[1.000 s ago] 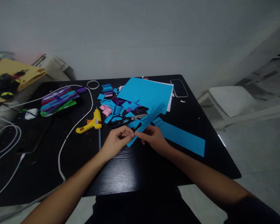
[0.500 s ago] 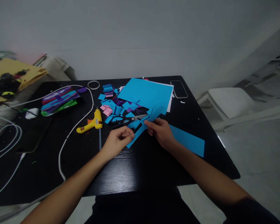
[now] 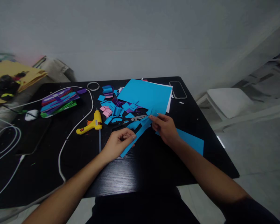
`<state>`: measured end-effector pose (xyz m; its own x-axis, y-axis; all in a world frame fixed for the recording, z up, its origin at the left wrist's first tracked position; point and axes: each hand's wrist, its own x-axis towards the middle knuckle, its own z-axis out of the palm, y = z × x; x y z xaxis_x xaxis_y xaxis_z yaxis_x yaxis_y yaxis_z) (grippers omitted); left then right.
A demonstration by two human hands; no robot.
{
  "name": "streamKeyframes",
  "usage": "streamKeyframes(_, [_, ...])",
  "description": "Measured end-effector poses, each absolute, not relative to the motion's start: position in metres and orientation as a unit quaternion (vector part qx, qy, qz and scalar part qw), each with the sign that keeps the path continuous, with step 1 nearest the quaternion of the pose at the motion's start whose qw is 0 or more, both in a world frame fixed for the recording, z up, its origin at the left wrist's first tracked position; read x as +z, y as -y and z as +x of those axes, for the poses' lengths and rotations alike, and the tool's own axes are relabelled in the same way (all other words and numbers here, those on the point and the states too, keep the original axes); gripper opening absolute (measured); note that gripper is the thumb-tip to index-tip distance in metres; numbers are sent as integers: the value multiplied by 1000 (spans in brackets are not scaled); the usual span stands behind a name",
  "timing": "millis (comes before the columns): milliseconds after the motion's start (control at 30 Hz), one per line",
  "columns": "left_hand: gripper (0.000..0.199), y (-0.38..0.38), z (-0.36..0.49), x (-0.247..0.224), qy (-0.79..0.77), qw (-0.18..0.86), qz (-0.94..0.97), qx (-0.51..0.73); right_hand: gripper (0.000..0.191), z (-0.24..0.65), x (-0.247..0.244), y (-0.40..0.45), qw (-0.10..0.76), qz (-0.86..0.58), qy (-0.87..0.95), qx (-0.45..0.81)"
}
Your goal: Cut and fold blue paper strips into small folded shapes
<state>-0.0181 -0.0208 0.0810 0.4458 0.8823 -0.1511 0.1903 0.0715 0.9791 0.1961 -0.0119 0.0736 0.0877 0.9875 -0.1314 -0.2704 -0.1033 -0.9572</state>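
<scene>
Between my hands runs a narrow blue paper strip (image 3: pixel 140 132), slanting up to the right. My left hand (image 3: pixel 122 140) pinches it near its lower end. The fingers of my right hand (image 3: pixel 163 127) are closed on its upper end. Just beyond the strip lie scissors (image 3: pixel 137 118) with their blades toward my right hand. Blue paper sheets (image 3: pixel 147 95) rest behind, over a white sheet. A blue paper piece (image 3: pixel 192 141) lies partly hidden under my right wrist. Loose blue, pink and purple paper pieces (image 3: pixel 118 110) are heaped left of the sheets.
A yellow glue gun (image 3: pixel 92 123) lies left of my left hand. Past it, a white cable (image 3: pixel 65 141) curves across the black table (image 3: pixel 121 180). A tied paper bundle (image 3: pixel 59 101), a phone (image 3: pixel 34 137), a tape ring (image 3: pixel 93 86) and a clear phone case (image 3: pixel 178 90) lie around.
The blue strip has shifted down and left through my left fingers, so its lower end sticks out farther. My right hand has moved slightly right and up along it.
</scene>
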Motion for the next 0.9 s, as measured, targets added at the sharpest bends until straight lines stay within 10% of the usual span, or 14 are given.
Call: streamKeyframes(900, [34,15,-19,75,-440,638,526,350,26,207,67,-2,604,-453,287,589])
